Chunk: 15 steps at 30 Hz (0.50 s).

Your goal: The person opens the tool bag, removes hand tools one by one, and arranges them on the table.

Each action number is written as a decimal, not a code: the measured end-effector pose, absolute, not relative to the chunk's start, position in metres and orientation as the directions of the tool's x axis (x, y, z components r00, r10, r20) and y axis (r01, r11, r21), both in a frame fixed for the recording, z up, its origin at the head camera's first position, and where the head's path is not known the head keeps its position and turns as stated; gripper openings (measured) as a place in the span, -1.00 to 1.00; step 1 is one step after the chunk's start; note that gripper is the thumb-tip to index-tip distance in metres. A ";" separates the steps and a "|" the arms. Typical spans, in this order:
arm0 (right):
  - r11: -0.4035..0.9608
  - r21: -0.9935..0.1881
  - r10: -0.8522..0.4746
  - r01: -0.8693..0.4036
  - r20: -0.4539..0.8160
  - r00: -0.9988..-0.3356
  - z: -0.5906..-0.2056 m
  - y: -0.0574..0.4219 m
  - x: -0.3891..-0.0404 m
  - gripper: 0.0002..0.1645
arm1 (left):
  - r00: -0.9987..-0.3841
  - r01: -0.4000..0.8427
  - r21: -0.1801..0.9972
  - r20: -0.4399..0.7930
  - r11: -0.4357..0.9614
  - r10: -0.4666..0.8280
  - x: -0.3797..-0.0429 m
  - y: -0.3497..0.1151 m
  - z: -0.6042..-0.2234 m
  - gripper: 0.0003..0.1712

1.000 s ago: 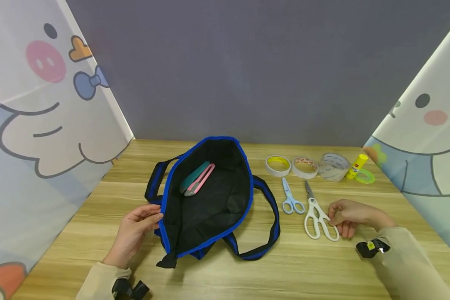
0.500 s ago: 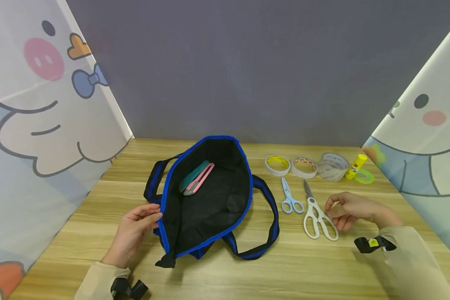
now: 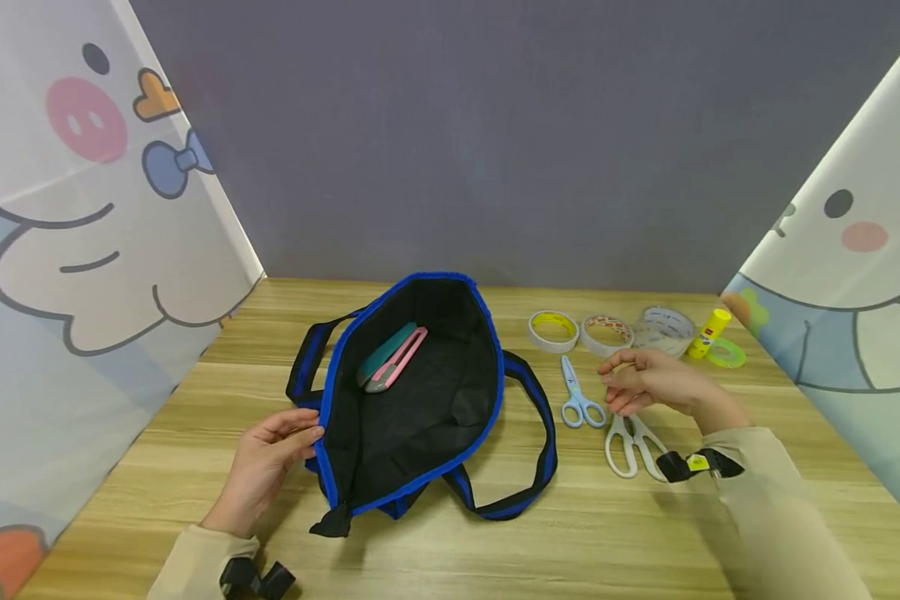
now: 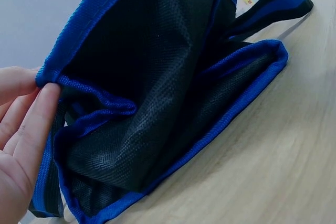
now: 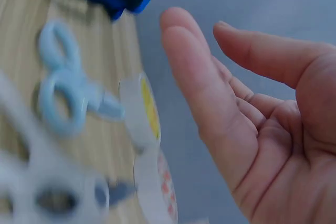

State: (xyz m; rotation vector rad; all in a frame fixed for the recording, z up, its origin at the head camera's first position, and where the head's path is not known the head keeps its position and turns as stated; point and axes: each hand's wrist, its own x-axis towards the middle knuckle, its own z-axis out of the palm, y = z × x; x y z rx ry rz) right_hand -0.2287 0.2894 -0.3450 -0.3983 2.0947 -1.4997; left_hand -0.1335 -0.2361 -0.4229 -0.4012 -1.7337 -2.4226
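Observation:
My left hand [image 3: 266, 462] pinches the blue-trimmed rim of a black bag [image 3: 420, 425] between thumb and fingers, which the left wrist view shows up close. The bag's mouth is spread wide; a teal-green tool [image 3: 387, 350] and a pink and grey utility knife [image 3: 397, 360] lie inside. Above the white scissors [image 3: 628, 446] hovers my right hand [image 3: 656, 383], covering their blades in the head view. In the right wrist view its thumb and forefinger stand apart with nothing between them. Small light-blue scissors [image 3: 580, 400] lie just left of that hand.
Behind the scissors stand a yellow-cored tape roll [image 3: 553, 332], a second white roll [image 3: 607, 335] and a wide clear roll [image 3: 666, 329]. A yellow glue stick [image 3: 709, 333] and a green tape roll [image 3: 726, 353] are farther right. The bag's strap [image 3: 547, 450] loops rightward on the table.
My right hand has moved left and away from me, from beside the white scissors' handles to above their blades. My left hand keeps its pinch on the bag rim.

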 end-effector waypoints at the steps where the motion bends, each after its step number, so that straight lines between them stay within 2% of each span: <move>1: 0.331 -0.942 -0.524 0.059 -0.236 -0.818 -0.344 0.283 -0.230 -0.56 | -0.956 0.260 0.908 0.289 -0.329 0.041 -0.133 -0.236 -0.423 -0.56; 8: 0.267 -0.962 -0.572 0.056 -0.206 -0.794 -0.340 0.243 -0.244 -0.62 | -0.963 0.244 0.918 0.268 -0.312 0.036 -0.133 -0.238 -0.423 -0.60; 15: 0.293 -0.955 -0.567 0.040 -0.207 -0.797 -0.333 0.204 -0.255 -0.58 | -0.957 0.256 0.906 0.286 -0.336 0.042 -0.134 -0.237 -0.424 -0.58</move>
